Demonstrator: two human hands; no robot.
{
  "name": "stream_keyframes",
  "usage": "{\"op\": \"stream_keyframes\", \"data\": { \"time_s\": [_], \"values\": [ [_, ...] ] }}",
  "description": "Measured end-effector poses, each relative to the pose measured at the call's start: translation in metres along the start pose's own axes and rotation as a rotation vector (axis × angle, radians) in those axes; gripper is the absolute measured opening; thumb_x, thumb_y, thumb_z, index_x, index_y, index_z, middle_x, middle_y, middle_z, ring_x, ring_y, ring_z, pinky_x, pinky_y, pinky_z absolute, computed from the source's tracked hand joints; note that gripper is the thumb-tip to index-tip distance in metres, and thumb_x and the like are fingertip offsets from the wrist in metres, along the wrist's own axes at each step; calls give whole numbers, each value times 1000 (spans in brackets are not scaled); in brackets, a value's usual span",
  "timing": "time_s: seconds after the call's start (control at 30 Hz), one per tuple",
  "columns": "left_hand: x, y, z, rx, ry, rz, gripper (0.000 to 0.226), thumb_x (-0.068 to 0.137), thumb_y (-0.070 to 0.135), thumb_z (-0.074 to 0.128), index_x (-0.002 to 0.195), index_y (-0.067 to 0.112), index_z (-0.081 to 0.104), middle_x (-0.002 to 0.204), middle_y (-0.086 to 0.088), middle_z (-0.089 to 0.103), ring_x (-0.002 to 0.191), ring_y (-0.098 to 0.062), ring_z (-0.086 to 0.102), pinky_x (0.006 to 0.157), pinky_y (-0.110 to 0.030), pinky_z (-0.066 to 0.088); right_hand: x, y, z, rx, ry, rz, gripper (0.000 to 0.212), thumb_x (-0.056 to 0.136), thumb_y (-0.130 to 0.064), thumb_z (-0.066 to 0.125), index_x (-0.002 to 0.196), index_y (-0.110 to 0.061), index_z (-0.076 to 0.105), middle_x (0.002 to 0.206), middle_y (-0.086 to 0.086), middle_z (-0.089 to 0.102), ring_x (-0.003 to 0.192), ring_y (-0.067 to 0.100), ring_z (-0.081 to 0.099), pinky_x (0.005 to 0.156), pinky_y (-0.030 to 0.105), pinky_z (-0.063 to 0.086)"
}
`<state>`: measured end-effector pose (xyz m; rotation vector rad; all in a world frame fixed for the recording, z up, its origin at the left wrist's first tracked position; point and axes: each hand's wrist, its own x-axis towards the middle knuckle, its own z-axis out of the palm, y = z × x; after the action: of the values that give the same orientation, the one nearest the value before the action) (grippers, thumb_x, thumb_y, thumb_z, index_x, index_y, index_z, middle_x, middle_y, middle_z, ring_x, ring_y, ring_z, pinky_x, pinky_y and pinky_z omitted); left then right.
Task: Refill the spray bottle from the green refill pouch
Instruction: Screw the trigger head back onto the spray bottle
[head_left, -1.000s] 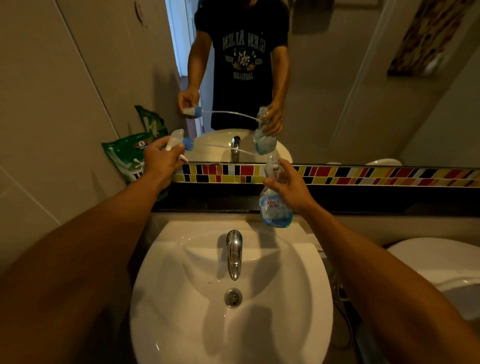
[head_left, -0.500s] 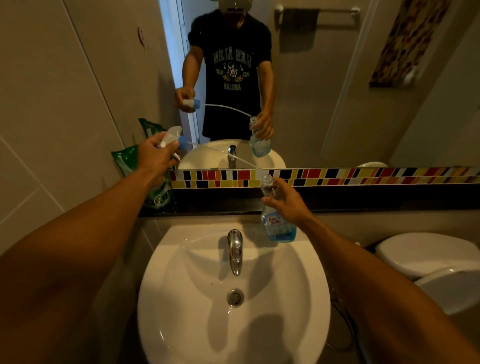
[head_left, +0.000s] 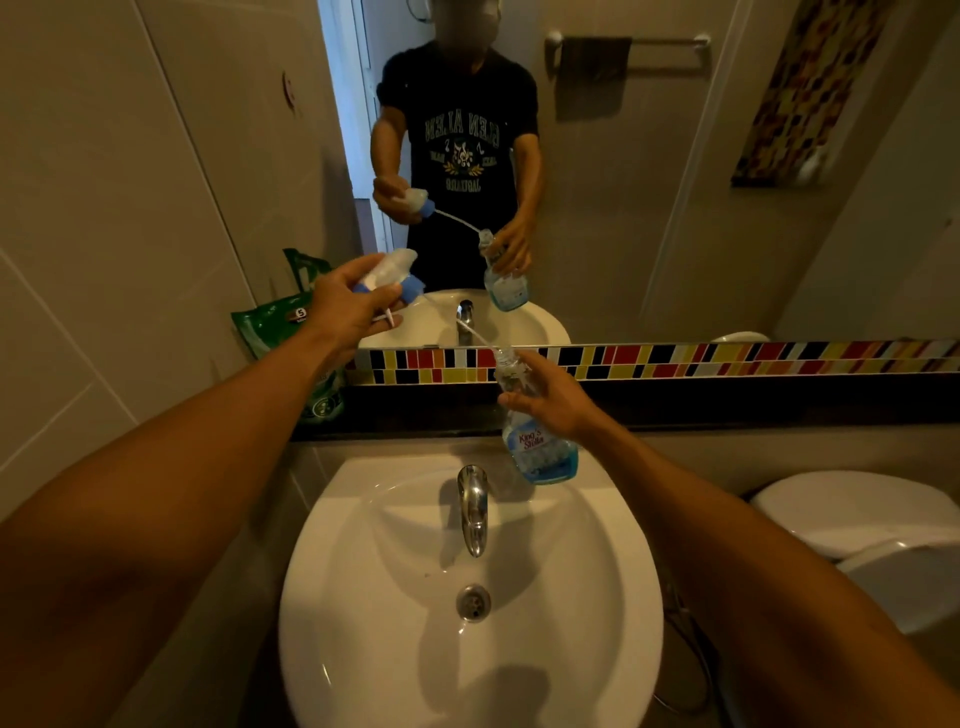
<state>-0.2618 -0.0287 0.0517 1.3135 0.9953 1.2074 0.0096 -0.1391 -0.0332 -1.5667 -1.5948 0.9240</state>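
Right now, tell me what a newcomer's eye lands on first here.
The two hands raised over the white sink: the left hand holds the spray trigger head, its dip tube running into the neck of the spray bottle held by the right hand. Behind the left hand, the green refill pouch leans against the wall.

a dim bathroom. a white sink (head_left: 597, 597) stands in front, with a chrome tap (head_left: 471, 506) over its drain (head_left: 472, 601). behind it runs a dark ledge (head_left: 727, 410), topped by a strip of red, yellow, black and white tiles (head_left: 727, 359). above that hangs a wide mirror (head_left: 675, 208), which reflects a towel rail (head_left: 670, 42) with a dark towel (head_left: 592, 73). large beige tiles cover the left wall (head_left: 104, 208). a white toilet (head_left: 857, 514) stands at the right.
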Motion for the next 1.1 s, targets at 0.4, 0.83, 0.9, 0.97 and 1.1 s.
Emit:
{"op": "stream_keyframes", "data": {
  "time_s": [0.4,0.83,0.9,0.97,1.1],
  "values": [
    [-18,3,50,180,-218,88,55,83,1,74,132,23,63,130,-9,58,110,-30,63,84,-40,61,12,-38,19,106,4,-97,57,96,-18,74,146,-27,49,127,-4,66,107,6,64,87,26,53],
    [-29,-1,57,300,-237,154,52,84,7,73,129,27,59,115,4,57,103,-24,61,79,-35,62,18,-46,27,147,8,-92,61,93,-21,77,147,-27,50,130,3,70,117,22,69,102,51,56],
    [-31,-1,60,297,-214,182,52,81,16,79,128,26,58,112,4,58,100,-21,62,73,-28,59,19,-47,27,153,3,-119,60,93,-19,77,146,-24,50,127,3,71,115,19,70,100,45,57],
    [-32,-1,65,301,-174,229,54,78,17,83,126,21,58,108,7,58,94,-13,62,68,-19,56,19,-51,26,162,1,-133,61,93,-18,77,147,-24,50,126,2,71,113,17,70,97,41,58],
    [-30,0,69,306,-137,268,52,79,13,82,124,16,57,103,10,58,88,-7,60,61,-10,51,20,-54,23,184,-3,-128,60,93,-18,77,146,-25,50,122,-1,71,110,15,71,95,40,59]
  ]
}}
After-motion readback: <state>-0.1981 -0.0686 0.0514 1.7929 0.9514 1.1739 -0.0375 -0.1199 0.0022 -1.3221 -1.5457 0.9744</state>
